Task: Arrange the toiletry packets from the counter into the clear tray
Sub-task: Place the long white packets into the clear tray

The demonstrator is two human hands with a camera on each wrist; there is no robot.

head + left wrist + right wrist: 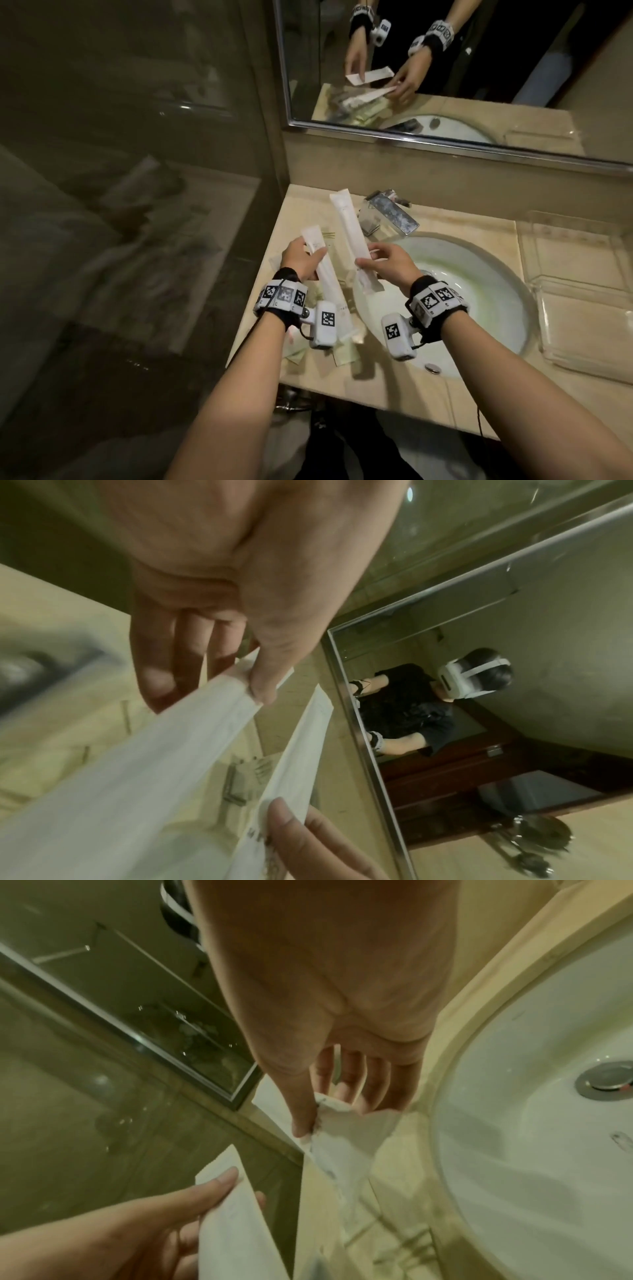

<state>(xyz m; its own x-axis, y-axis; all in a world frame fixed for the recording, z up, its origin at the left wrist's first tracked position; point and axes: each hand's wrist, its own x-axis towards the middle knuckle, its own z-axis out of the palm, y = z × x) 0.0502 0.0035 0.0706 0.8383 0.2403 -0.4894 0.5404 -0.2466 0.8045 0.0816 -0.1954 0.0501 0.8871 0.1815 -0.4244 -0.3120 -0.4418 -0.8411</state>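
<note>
My left hand (303, 255) pinches a long white packet (330, 287) near its top end, above the counter's left part; the same packet (154, 764) runs down from thumb and fingers in the left wrist view. My right hand (383, 262) pinches a second long white packet (346, 222) low down, its upper end pointing toward the faucet; this packet (342, 1139) shows under the thumb in the right wrist view. Several small pale packets (346, 358) lie on the counter beneath my left wrist. The clear tray (582, 329) sits on the counter right of the sink.
A white sink basin (479, 291) lies between the packets and the tray, with a chrome faucet (390, 210) behind it. A second clear tray (561, 240) sits behind the first. A mirror (445, 68) lines the back wall and a glass wall (137, 205) stands to the left.
</note>
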